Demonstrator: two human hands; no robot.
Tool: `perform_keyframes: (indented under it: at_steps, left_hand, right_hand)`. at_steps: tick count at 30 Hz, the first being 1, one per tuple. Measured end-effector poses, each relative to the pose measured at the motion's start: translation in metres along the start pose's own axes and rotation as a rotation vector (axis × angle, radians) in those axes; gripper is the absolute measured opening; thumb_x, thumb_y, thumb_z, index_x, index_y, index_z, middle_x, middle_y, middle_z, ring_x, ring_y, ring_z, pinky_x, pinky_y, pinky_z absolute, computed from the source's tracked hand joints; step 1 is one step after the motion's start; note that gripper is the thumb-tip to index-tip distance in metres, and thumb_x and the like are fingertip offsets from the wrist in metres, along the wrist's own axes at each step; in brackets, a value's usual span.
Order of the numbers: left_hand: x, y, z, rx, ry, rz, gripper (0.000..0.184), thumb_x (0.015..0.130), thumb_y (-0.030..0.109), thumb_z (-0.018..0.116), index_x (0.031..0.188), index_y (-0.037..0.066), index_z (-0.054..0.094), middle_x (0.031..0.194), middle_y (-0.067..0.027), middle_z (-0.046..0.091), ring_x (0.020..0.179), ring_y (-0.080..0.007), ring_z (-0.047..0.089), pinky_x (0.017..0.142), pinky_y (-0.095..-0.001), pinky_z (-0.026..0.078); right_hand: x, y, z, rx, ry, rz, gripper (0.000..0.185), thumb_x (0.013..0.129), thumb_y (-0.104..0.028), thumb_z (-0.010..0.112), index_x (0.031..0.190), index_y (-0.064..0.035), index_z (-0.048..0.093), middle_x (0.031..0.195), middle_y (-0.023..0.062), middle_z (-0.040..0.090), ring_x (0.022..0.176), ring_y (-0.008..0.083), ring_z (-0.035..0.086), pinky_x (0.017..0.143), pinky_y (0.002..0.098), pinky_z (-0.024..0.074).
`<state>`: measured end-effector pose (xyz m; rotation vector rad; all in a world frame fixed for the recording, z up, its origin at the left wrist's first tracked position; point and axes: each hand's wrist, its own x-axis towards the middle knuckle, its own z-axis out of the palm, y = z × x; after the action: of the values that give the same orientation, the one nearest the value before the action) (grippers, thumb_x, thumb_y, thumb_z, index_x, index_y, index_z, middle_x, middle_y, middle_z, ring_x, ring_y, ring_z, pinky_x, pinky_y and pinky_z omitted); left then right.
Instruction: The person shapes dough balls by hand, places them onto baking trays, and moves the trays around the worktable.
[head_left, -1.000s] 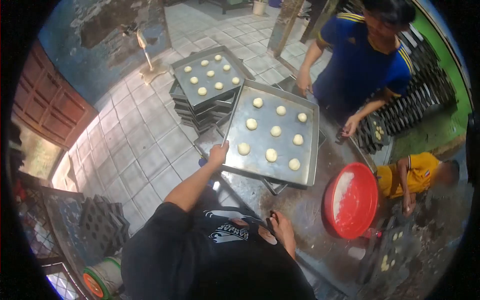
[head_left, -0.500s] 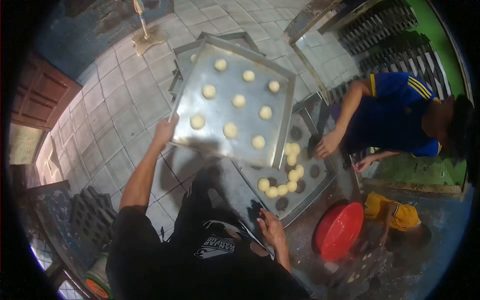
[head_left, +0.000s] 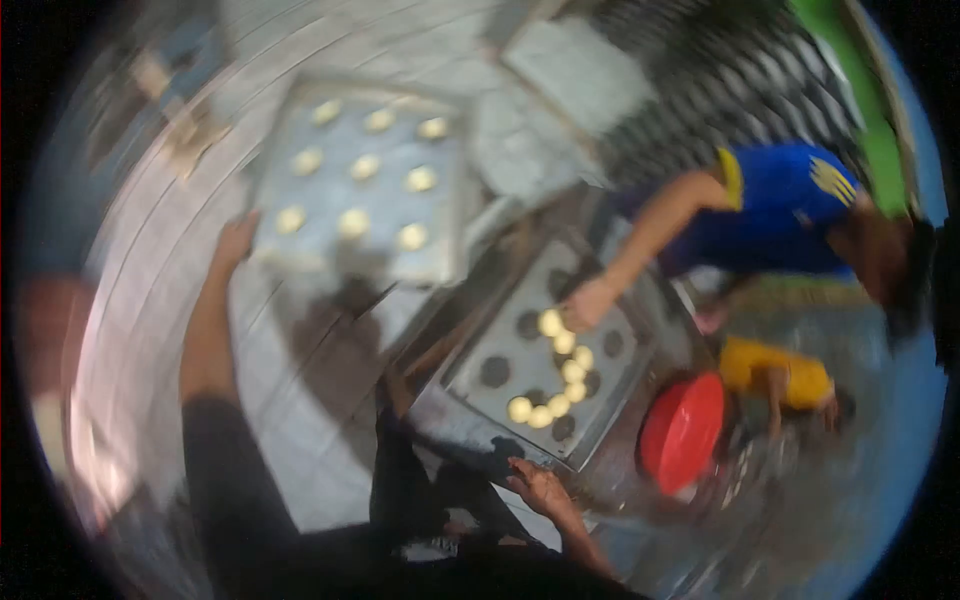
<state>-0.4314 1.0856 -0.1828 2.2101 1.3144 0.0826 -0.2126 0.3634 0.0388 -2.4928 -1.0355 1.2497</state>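
My left hand (head_left: 238, 238) grips the near left corner of a square metal tray (head_left: 335, 192), held out over the tiled floor. Several pale dough balls (head_left: 365, 167) sit spaced in rows on it. My right hand (head_left: 540, 486) has its fingers apart and holds nothing, close to the near edge of a second metal tray (head_left: 540, 283) on the table. On that tray, more dough balls (head_left: 572, 371) lie in a curved line among dark round marks. A co-worker's hand (head_left: 590, 303) reaches to the far end of this line. Motion blurs the view.
A co-worker in a blue shirt (head_left: 790, 205) leans in from the right. Beside the table tray is a red basin (head_left: 682, 432), with a person in a yellow shirt (head_left: 775, 370) beyond it. Stacked dark slatted or perforated pieces (head_left: 730, 90) stand at the upper right.
The held tray has swung left, away from above the table tray, uncovering more of it. The co-worker's hand has moved onto the line of dough balls. My view has shifted.
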Motion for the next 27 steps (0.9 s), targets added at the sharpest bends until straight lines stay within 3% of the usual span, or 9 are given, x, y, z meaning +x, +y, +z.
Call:
perform_keyframes:
  at_steps: [3,4,9,12,16,19,20,25,27]
  left_hand:
    - [0.036,-0.082,0.061,0.434,0.160,0.322,0.053,0.102,0.047,0.050,0.123,0.004,0.070,0.092,-0.0183,0.072,0.083,-0.0297,0.067,0.077,-0.0420,0.051]
    - [0.007,-0.025,0.023,-0.313,-0.023,0.016,0.048,0.101,0.041,0.056,0.120,-0.001,0.071,0.088,-0.0170,0.070,0.074,-0.0256,0.064,0.069,-0.0410,0.049]
    - [0.006,-0.011,0.010,-0.321,0.033,-0.050,0.058,0.097,0.048,0.062,0.095,-0.009,0.070,0.070,-0.0108,0.060,0.066,-0.0231,0.054,0.065,-0.0389,0.046]
    - [-0.012,0.026,-0.009,-0.289,-0.023,-0.170,0.070,0.092,0.057,0.064,0.113,-0.010,0.066,0.083,-0.0188,0.067,0.079,-0.0290,0.063,0.080,-0.0427,0.050]
    - [-0.069,0.100,-0.019,0.291,0.327,-0.282,0.087,0.092,0.057,0.063,0.147,-0.006,0.040,0.143,-0.0288,0.051,0.132,-0.0447,0.049,0.109,-0.0533,0.041]
    - [-0.112,0.137,0.018,0.048,0.862,0.423,0.067,0.100,0.039,0.060,0.147,-0.005,0.042,0.147,-0.0278,0.047,0.134,-0.0462,0.045,0.113,-0.0535,0.036]
    - [-0.176,0.190,0.029,-0.031,0.877,0.494,0.064,0.101,0.035,0.059,0.147,-0.006,0.041,0.147,-0.0281,0.047,0.134,-0.0459,0.045,0.114,-0.0535,0.035]
    - [-0.421,0.302,0.159,-0.388,0.427,0.765,0.064,0.100,0.034,0.061,0.142,-0.010,0.042,0.147,-0.0284,0.043,0.139,-0.0446,0.039,0.118,-0.0519,0.027]
    - [-0.518,0.327,0.174,-0.341,-0.036,0.910,0.054,0.094,0.021,0.066,0.137,-0.007,0.050,0.141,-0.0259,0.052,0.132,-0.0419,0.049,0.115,-0.0465,0.034]
  right_hand:
    - [-0.009,0.013,0.014,0.031,-0.017,0.200,0.048,0.099,-0.031,0.059,0.140,-0.0069,0.053,0.135,0.0210,0.061,0.125,0.0396,0.057,0.103,0.0488,0.0480]
    - [-0.014,0.023,0.027,0.093,0.086,0.261,0.048,0.099,-0.031,0.059,0.140,-0.0069,0.053,0.135,0.0210,0.061,0.125,0.0396,0.057,0.103,0.0488,0.0480]
    - [-0.026,0.051,0.075,0.183,-0.070,0.198,0.047,0.099,-0.031,0.058,0.141,-0.0090,0.054,0.124,0.0202,0.067,0.116,0.0387,0.063,0.099,0.0468,0.0497]
    - [-0.042,0.070,0.102,0.473,-0.094,0.319,0.045,0.096,-0.033,0.060,0.136,-0.0124,0.059,0.126,0.0165,0.067,0.115,0.0378,0.064,0.098,0.0461,0.0496]
    - [-0.079,0.210,0.234,0.049,0.057,0.168,0.052,0.088,-0.029,0.071,0.135,-0.0083,0.060,0.127,0.0136,0.069,0.108,0.0314,0.068,0.098,0.0428,0.0516]
    - [-0.115,0.201,0.226,0.600,0.100,0.540,0.065,0.075,-0.029,0.080,0.133,-0.0073,0.062,0.122,0.0116,0.072,0.102,0.0297,0.071,0.093,0.0397,0.0538]
    - [-0.120,0.205,0.247,0.576,0.242,0.564,0.028,0.083,-0.019,0.069,0.109,-0.0117,0.076,0.081,-0.0047,0.077,0.091,0.0214,0.074,0.088,0.0361,0.0572]
    - [-0.156,0.178,0.283,0.412,0.350,0.579,0.033,0.089,-0.027,0.066,0.119,-0.0187,0.073,0.091,0.0068,0.077,0.094,0.0242,0.071,0.090,0.0403,0.0553]
    - [-0.105,0.280,0.440,-0.083,0.559,0.047,0.041,0.088,-0.033,0.067,0.124,-0.0148,0.070,0.097,0.0105,0.076,0.097,0.0269,0.070,0.091,0.0402,0.0543]
